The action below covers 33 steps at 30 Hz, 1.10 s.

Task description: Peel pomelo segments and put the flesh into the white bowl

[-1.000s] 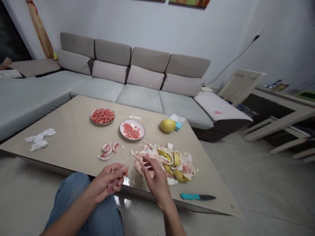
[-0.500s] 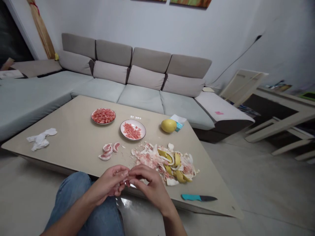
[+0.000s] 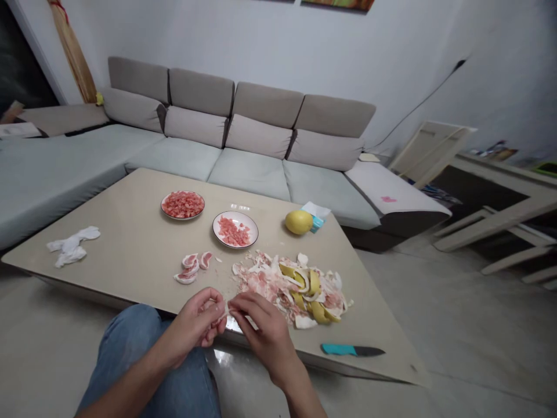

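Pomelo segment (image 3: 208, 318), pink-fleshed, held in my left hand (image 3: 198, 326) above the near edge of the table (image 3: 126, 255), over my knee in blue jeans (image 3: 143, 360). My left fingers curl around the piece and close on it; most of it is hidden inside the grip. My right hand (image 3: 261, 328) meets the left at the fingertips, thumb and forefinger pressed together on a pale strip of membrane (image 3: 225, 310) at the top of the segment. Both hands touch at that point, just in front of the table edge.

Just beyond my right hand lies a heap of peel and pith (image 3: 291, 287), white and pink scraps with yellow rind pieces on its right side. To the left of the heap, three unpeeled segments (image 3: 191, 268) lie together on the tabletop. Farther back stand two plates: a nearer white plate (image 3: 235, 229) partly covered with pink flesh pieces, and a farther plate (image 3: 183, 205) filled with them. A whole yellow pomelo (image 3: 298, 222) sits to the right of the plates, touching a tissue pack (image 3: 315, 215). A knife with a teal handle (image 3: 352, 350) lies near the table's front right edge, well apart from my hands. A crumpled white cloth (image 3: 72, 247) rests at the far left of the table. A grey sofa (image 3: 217, 133) runs behind.
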### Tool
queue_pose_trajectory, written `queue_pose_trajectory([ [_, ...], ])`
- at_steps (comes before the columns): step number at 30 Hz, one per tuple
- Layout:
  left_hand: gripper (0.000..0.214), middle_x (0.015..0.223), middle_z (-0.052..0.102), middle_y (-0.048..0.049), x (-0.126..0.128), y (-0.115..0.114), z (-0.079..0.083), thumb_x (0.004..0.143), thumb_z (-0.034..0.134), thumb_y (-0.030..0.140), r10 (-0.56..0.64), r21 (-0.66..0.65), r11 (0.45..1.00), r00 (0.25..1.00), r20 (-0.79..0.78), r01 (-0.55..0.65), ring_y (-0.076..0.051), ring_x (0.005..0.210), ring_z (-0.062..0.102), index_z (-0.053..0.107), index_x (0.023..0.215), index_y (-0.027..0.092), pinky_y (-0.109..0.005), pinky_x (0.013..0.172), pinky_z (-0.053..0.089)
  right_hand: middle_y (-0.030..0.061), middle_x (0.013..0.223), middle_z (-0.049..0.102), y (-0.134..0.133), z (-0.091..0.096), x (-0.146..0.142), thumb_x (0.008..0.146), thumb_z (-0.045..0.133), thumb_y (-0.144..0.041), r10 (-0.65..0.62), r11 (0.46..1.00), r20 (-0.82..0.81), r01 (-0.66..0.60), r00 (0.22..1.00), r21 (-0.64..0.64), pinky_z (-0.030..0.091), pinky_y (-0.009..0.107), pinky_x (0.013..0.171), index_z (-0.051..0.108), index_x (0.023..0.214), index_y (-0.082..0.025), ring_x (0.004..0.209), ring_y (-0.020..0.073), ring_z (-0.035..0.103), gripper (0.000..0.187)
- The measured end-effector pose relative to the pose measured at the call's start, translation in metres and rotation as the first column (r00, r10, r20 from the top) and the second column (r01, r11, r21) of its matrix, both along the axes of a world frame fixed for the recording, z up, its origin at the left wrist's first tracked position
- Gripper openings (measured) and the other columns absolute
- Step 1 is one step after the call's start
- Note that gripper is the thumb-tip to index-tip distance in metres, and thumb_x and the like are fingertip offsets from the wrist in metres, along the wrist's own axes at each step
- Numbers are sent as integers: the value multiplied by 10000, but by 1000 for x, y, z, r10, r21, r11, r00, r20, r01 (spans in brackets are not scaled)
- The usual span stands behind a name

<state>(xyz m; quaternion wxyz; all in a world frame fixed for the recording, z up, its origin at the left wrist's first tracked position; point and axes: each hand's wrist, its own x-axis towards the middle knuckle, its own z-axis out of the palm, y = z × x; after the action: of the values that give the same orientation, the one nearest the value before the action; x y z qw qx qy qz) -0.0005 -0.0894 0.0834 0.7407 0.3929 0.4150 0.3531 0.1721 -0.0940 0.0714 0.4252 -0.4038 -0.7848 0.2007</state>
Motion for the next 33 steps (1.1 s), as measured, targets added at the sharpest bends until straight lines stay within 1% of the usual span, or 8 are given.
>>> queue_pose_trajectory([
  [6, 332, 572, 530, 44, 0, 0, 6, 766, 648, 479, 29, -65, 998, 998, 48, -26, -35, 413, 315, 474, 800, 198, -160, 400, 175, 94, 959, 670, 6, -9, 2, 912, 514, -151, -56, 996, 65, 51, 996, 78, 536, 330, 791, 651, 1041, -217, 901, 193, 629, 199],
  [8, 320, 576, 541, 35, -2, 1, 4, 767, 655, 461, 32, -84, 996, 997, 66, -27, -32, 410, 320, 485, 797, 191, -159, 399, 169, 94, 961, 673, 6, -8, 3, 912, 518, -157, -76, 995, 58, 72, 995, 70, 536, 335, 791, 657, 1031, -215, 901, 195, 631, 191],
  [12, 295, 607, 553, 20, -7, 5, -4, 777, 655, 440, 31, -97, 995, 992, 122, -19, -32, 413, 343, 539, 825, 174, -158, 397, 196, 77, 914, 673, 5, -3, 2, 895, 574, -210, -64, 996, -46, 61, 997, -60, 552, 313, 757, 678, 961, -218, 858, 186, 637, 123],
  [14, 288, 624, 552, 19, -8, 8, -9, 783, 655, 432, 35, -113, 993, 986, 164, -17, -31, 418, 352, 565, 849, 166, -159, 396, 214, 79, 930, 668, 4, -1, 1, 887, 594, -250, -50, 989, -110, 34, 993, -146, 567, 302, 734, 681, 989, -220, 853, 183, 637, 137],
  [17, 275, 642, 545, 19, -9, 11, -13, 794, 655, 412, 43, -133, 991, 978, 205, -15, -26, 424, 357, 578, 854, 155, -158, 397, 221, 79, 970, 659, 4, 2, -1, 882, 601, -277, -4, 961, -179, -46, 984, -273, 582, 276, 691, 678, 1057, -224, 847, 171, 636, 198],
  [21, 269, 646, 531, 20, -9, 11, -15, 805, 653, 406, 49, -127, 992, 976, 211, -23, -28, 438, 369, 573, 823, 150, -157, 402, 232, 63, 950, 674, 6, 2, -6, 832, 661, -251, 9, 921, -220, -94, 975, -378, 560, 236, 646, 701, 1018, -220, 853, 167, 639, 192],
  [27, 292, 668, 548, 10, -9, 13, -17, 793, 662, 430, 54, -110, 993, 983, 176, -34, -30, 447, 376, 573, 822, 152, -154, 402, 242, 63, 865, 700, 9, -4, -15, 817, 664, -269, -89, 904, -319, -59, 943, -424, 539, 230, 607, 724, 893, -194, 798, 176, 657, 123],
  [33, 302, 645, 552, 12, -11, 18, -22, 760, 689, 431, -27, -17, 999, 999, 36, 28, -43, 451, 375, 595, 805, 147, -162, 397, 276, 49, 798, 677, 15, 0, -12, 798, 654, -228, -97, 915, -276, -24, 956, -404, 512, 212, 557, 718, 794, -186, 709, 149, 631, 77],
])
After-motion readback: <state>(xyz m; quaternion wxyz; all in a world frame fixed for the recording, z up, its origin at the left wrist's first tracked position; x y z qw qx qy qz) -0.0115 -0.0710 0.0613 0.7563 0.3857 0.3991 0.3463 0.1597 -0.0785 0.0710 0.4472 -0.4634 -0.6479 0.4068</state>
